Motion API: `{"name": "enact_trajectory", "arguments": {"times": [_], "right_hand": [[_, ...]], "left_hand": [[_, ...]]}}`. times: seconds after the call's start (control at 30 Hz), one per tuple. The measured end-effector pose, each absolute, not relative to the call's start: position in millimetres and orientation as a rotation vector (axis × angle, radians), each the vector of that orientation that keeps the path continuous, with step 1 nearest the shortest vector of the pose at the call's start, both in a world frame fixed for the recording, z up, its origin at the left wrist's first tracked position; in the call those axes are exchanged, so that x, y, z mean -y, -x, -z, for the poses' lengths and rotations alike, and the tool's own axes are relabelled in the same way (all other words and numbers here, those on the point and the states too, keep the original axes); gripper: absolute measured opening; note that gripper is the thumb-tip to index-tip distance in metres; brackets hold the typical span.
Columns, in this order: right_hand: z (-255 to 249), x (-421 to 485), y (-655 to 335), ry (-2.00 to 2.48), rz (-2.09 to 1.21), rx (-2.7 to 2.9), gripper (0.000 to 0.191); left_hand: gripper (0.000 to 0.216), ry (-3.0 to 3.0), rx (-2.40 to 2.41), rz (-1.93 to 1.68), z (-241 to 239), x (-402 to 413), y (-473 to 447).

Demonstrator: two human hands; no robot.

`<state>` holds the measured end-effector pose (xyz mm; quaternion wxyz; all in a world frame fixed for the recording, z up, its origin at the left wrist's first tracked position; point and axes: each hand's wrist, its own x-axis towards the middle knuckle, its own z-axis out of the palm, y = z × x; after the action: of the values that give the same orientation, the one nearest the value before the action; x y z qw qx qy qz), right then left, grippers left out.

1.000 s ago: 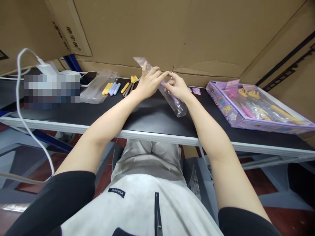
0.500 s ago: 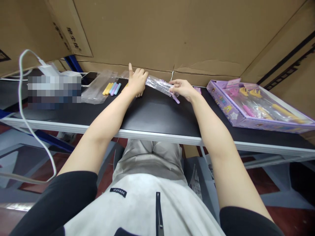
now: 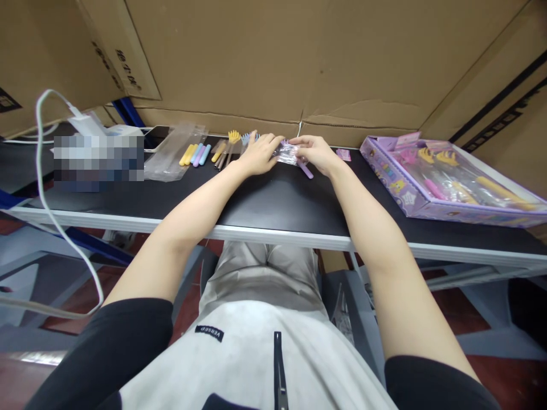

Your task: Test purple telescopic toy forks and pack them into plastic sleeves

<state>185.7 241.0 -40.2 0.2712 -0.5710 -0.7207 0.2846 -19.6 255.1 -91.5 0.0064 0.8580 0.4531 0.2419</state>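
My right hand (image 3: 315, 154) pinches one end of a crinkled clear plastic bag (image 3: 287, 154). Below those fingers a purple handle (image 3: 305, 169) sticks out, and a purple claw head (image 3: 285, 142) shows behind the bag. My left hand (image 3: 261, 155) is closed over the bag's other end, its fingertips partly hidden. Just left of it lie a yellow claw-headed back scratcher (image 3: 233, 136) and a blue claw head (image 3: 247, 138), with brown rods (image 3: 222, 159) beside them. A yellow handle (image 3: 219, 152) rests next to the rods.
Several pastel handles (image 3: 196, 155) and flat clear bags (image 3: 164, 159) lie to the left on the black table (image 3: 282, 205). A purple display box (image 3: 410, 199) with bagged scratchers stands at right. A white cable (image 3: 40, 165) hangs at left; cardboard (image 3: 273, 62) walls the back.
My left hand has slid right along the bag towards my right hand, so less of the bag shows between them. The scratcher heads and rods behind it have come into view.
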Motion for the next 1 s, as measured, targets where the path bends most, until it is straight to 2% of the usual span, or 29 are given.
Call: {"name": "enact_trajectory", "arguments": {"times": [0.2, 0.37, 0.57, 0.77, 1.0], "right_hand": [[57, -257, -187, 1.243, -1.143, 1.590, 0.035], [65, -265, -187, 1.221, -1.252, 1.439, 0.041], [50, -245, -175, 1.328, -1.332, 1.348, 0.022], [44, -236, -169, 1.399, -1.259, 1.391, 0.040], [48, -245, -178, 1.372, -1.242, 1.395, 0.031]], "left_hand": [[0.044, -2.701, -1.537, -0.659, 96, -261, 17], [0.037, -2.702, -1.617, -0.647, 92, -259, 18], [0.037, -2.729, -1.614, -0.643, 89, -256, 17], [0.043, -2.749, -1.518, -0.690, 84, -257, 19], [0.044, -2.754, -1.542, -0.738, 84, -271, 42]]}}
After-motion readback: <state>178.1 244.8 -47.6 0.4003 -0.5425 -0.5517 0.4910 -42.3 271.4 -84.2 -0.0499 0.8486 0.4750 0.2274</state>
